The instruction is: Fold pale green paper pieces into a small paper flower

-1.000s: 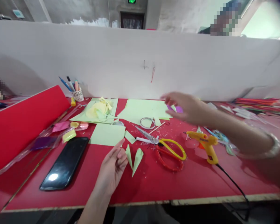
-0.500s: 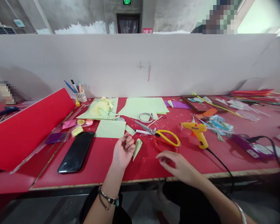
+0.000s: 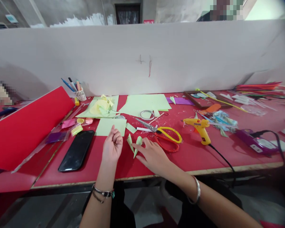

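My left hand [image 3: 112, 145] is raised over the red tabletop with its fingers curled in; what they hold, if anything, is hidden. My right hand [image 3: 154, 153] reaches in from the right, thumb and index finger apart, over a small rolled cone of pale green paper [image 3: 139, 142]. The index fingertip lies across the cone. Beside it, on the left, is a second green paper cone [image 3: 129, 140]. Scissors [image 3: 167, 134] with yellow and red handles lie open just beyond my right hand. A small green paper piece [image 3: 131, 127] and a green sheet [image 3: 110, 127] lie behind my left hand.
A yellow glue gun [image 3: 199, 128] with a black cord stands to the right. On the left are a black phone [image 3: 77, 152] and a slanted red board [image 3: 30, 129]. A tape roll [image 3: 147, 115] lies among green sheets. A white partition [image 3: 104, 60] closes the back.
My right hand has moved left onto the cone. My left hand has shifted left, and a second cone now shows beside the first. The view has tilted down slightly.
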A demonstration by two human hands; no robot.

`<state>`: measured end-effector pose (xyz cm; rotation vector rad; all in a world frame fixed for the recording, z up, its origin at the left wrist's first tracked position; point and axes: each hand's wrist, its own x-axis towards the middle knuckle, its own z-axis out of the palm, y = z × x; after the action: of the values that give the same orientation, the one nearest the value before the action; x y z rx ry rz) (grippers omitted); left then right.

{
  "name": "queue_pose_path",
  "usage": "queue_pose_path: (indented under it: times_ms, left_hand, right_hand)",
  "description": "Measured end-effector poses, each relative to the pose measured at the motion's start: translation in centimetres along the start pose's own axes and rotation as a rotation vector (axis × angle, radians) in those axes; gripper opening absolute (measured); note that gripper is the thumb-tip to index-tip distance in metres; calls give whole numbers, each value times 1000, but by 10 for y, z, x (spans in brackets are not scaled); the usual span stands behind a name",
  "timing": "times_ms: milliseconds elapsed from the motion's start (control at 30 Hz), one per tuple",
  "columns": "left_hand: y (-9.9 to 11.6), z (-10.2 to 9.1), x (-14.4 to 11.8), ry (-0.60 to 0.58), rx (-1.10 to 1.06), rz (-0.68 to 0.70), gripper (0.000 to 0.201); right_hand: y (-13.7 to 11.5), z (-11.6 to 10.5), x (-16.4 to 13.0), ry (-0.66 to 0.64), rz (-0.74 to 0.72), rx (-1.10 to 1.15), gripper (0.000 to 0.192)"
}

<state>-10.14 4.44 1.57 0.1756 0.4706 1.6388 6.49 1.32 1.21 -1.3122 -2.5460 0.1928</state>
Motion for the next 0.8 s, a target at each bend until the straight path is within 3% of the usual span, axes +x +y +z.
queue_pose_path:
  times_ms: [133, 300, 467, 567, 633, 700, 800]
  left_hand:
    - [-7, -2, 1, 1, 121, 3, 33]
    - [-3, -1, 1, 75, 903, 182, 27]
    - [-5, -6, -4, 178, 1251, 236, 19]
    - [-14, -9, -8, 251, 1612, 262, 29]
    - [-19, -10, -11, 234, 2077, 253, 36]
    - [-21, -9, -12, 167, 2376, 232, 38]
    - [-18, -9, -11, 106, 2415, 226, 34]
  right_hand:
    - [5, 9, 1, 47, 58, -13, 29]
    - [18, 16, -7, 96, 123, 91, 20]
    - [23, 20, -11, 172, 117, 138, 36]
    - [24, 20, -12, 163, 134, 123, 37]
    - [24, 19, -13, 140, 142, 100, 38]
    - [24, 17, -14, 122, 146, 42, 39]
    - [25, 14, -16, 98, 143, -40, 40]
